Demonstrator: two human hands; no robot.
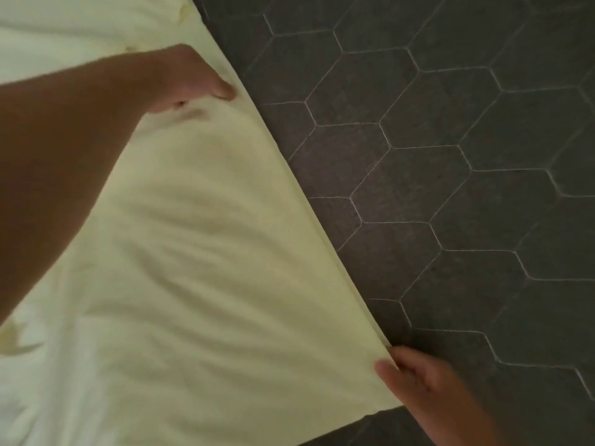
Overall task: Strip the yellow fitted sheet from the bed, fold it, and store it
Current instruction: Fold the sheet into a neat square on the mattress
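The pale yellow fitted sheet [199,239] fills the left and middle of the head view, wrinkled and stretched along a straight diagonal edge. My left hand [190,78] reaches across from the left and pinches the sheet's edge near the top. My right hand [418,381] grips the sheet's lower corner at the bottom right, thumb on top of the cloth. The edge runs taut between both hands. The image is blurred by motion.
Dark grey hexagonal floor tiles [450,156] with thin pale grout lines fill the right half of the view. A lighter, whiter fabric area [48,24] shows at the upper left and lower left beside the yellow cloth.
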